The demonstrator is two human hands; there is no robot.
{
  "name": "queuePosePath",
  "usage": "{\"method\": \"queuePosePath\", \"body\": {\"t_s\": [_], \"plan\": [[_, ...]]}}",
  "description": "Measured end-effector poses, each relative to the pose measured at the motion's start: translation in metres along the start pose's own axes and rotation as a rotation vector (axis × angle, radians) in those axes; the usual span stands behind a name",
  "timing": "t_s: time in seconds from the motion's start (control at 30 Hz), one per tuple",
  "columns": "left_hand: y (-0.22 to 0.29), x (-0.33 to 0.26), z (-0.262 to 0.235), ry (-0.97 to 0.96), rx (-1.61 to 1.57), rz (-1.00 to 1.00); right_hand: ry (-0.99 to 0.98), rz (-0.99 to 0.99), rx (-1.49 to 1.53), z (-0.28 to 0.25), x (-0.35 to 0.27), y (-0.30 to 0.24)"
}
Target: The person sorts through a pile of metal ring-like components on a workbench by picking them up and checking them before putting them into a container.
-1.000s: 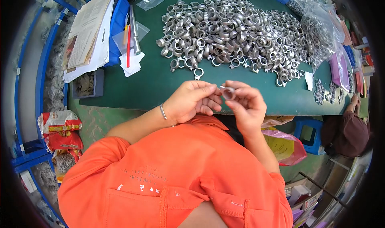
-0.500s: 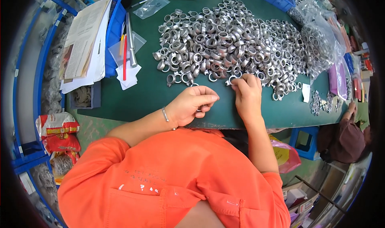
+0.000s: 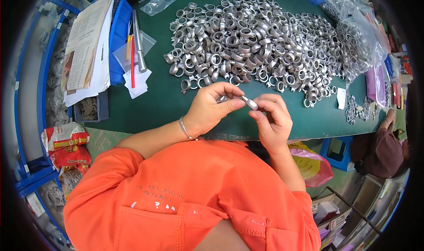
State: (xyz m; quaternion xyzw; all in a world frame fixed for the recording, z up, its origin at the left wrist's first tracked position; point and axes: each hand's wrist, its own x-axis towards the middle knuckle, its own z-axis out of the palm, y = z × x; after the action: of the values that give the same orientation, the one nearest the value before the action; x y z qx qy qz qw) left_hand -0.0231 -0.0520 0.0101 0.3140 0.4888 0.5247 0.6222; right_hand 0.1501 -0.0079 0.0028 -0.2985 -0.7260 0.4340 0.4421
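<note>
The right grip point(image 3: 274, 118) is closed on a metal ring point(image 3: 251, 103), pinching it by the rim between thumb and fingertips, with the ring turned nearly edge-on. The left grip point(image 3: 204, 109) curls up to it from the left, thumb and forefinger at the small stub point(image 3: 244, 98) on the ring's side; whether they press the stub or only frame it, I cannot tell. A second bit of grey metal point(image 3: 221, 99) shows among the left fingers, mostly hidden.

The pinched ring is above the table point(image 3: 168, 112), not far in from its near edge. So narrow a hold on smooth, rounded metal could slip if the ring twists or the stub is pushed sideways; it might then bounce off the near edge to the floor. Opening the left fingers too far could let the hidden piece fall as well.

Just beyond the hands spreads a heap of rings point(image 3: 251, 43); one dropped there would be hard to pick out from its likes, and a knock from the knuckles could roll the nearest ones loose. Far right, a clear plastic bag point(image 3: 355, 43) leans against the heap. To the left lie a red pen point(image 3: 132, 63), a metal rod point(image 3: 139, 43) and a blue tray point(image 3: 115, 65) with papers point(image 3: 86, 47).
</note>
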Motion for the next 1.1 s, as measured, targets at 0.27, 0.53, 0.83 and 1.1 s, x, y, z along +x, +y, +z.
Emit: {"method": "queuePosePath", "body": {"t_s": [0.27, 0.53, 0.83, 1.1], "plan": [[0.003, 0.003, -0.001, -0.116, 0.249, 0.250, 0.035, -0.057, -0.020, 0.005, 0.004, 0.001], [0.001, 0.000, -0.002, -0.161, 0.330, 0.379, -0.061, 0.586, 0.743, 0.001, 0.005, -0.002], [-0.008, 0.001, -0.010, -0.159, -0.508, -0.476, -0.272, -0.337, -0.143, 0.006, 0.020, -0.009], [-0.001, 0.001, -0.003, -0.105, -0.257, -0.360, 0.040, -0.087, -0.722, -0.009, 0.037, 0.034]]}}
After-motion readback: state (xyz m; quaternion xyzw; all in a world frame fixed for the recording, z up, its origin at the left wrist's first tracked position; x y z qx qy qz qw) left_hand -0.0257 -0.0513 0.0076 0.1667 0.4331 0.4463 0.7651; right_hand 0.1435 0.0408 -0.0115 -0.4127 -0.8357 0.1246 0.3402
